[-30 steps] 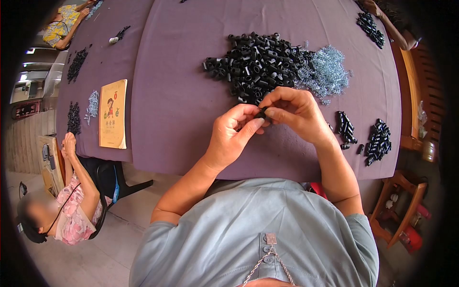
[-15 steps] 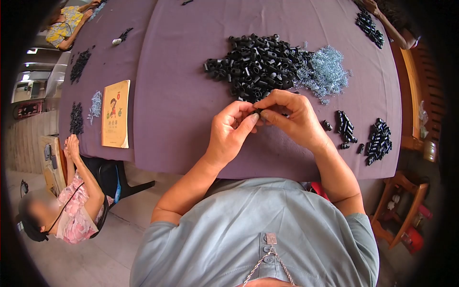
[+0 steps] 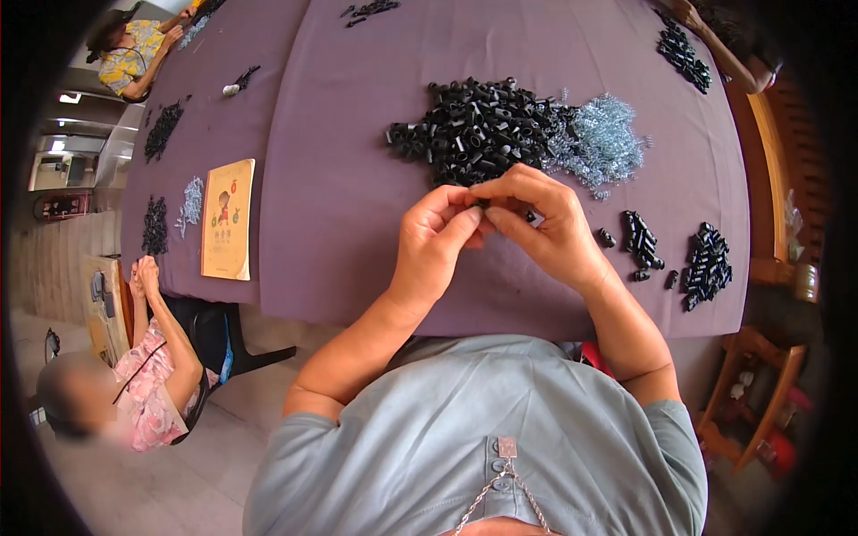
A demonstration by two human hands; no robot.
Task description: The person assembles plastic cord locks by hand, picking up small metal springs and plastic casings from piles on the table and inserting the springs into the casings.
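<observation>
I see a small black part (image 3: 481, 204) pinched between the closed fingertips of my left hand (image 3: 427, 241) and right hand (image 3: 550, 223). Just beyond this grip lies a black heap (image 3: 483, 129), touching pale coils (image 3: 601, 138); well left of it, a booklet (image 3: 228, 219) rests on purple cloth (image 3: 331, 179).

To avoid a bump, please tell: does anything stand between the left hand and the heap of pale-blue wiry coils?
Yes: the right hand stands between the left hand and the pale-blue coils. Both hands pinch one small black part.
</observation>
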